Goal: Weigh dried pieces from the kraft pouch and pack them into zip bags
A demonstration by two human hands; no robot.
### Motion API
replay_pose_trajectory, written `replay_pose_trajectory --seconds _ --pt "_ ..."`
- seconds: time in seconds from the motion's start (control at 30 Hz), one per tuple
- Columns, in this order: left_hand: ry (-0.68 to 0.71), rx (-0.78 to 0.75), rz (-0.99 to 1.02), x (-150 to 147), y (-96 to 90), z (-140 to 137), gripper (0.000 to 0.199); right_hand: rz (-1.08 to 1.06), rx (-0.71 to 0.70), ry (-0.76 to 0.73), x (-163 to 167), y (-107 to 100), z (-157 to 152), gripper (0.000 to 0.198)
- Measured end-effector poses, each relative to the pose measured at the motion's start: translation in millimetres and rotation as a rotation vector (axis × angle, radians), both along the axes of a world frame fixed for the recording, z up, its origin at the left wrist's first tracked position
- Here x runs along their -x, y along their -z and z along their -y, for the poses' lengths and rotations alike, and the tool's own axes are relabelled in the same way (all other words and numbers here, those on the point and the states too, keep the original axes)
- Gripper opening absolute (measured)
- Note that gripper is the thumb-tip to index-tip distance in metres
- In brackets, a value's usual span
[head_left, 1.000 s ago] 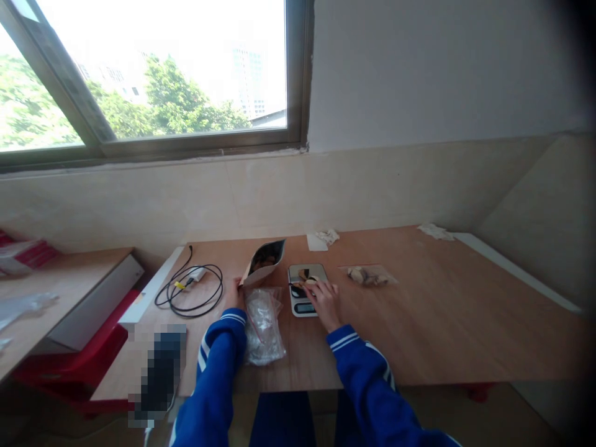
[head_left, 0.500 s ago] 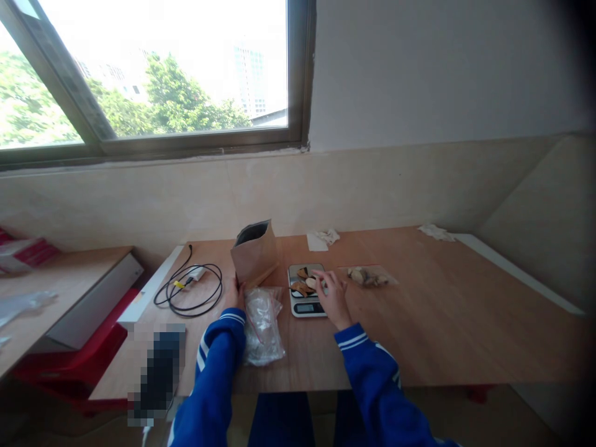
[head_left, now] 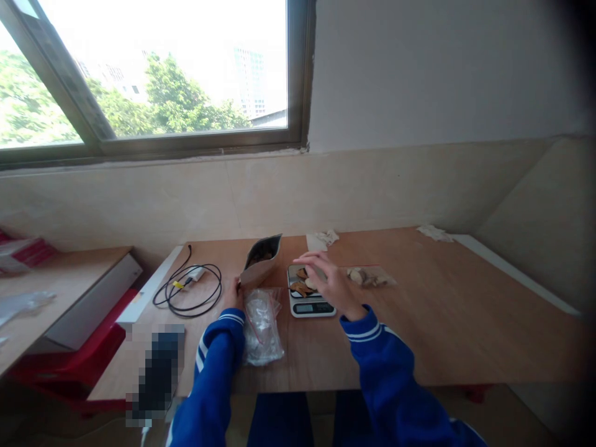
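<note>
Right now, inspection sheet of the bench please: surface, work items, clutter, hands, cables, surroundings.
Surface: wooden table, bare stretch at right.
Work items: brown pouch, mouth open, brown contents; scale with dried slices on it, readout illegible; clear bag of slices right of the scale.
Clutter: clear plastic bags in front of the pouch; crumpled white scraps at the back edge; dark pixelated item, front left.
Hands: left grips the pouch; right over the scale, fingers extended.
Cables: black cable, looped, left side; white cable, front left.
Surroundings: window, red stool.
</note>
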State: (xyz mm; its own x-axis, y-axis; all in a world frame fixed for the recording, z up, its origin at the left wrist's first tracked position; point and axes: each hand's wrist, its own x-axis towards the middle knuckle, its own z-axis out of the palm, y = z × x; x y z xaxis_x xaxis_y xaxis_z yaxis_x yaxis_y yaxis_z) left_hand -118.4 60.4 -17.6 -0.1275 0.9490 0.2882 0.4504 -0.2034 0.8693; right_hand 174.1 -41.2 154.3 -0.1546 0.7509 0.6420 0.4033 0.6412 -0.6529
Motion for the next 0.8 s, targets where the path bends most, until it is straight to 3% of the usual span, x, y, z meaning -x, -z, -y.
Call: replay_pose_trajectory --seconds 0.13,0.47,0.6,0.8 --pt "-0.031 0.012 -0.032 2 6.1 -2 0.033 0.176 0.026 -0.101 9 3 -1 0.027" --pt "-0.005 0.001 -0.043 3 7.5 -1 0.030 0.416 -0.044 -0.013 43 14 1 0.032" --pt "-0.004 -0.019 -0.028 5 13.2 -2 0.029 0.501 0.060 0.061 48 12 1 0.031" --pt "-0.001 -0.056 0.020 8 24.9 -8 0.024 0.796 0.227 0.156 55 19 4 0.025"
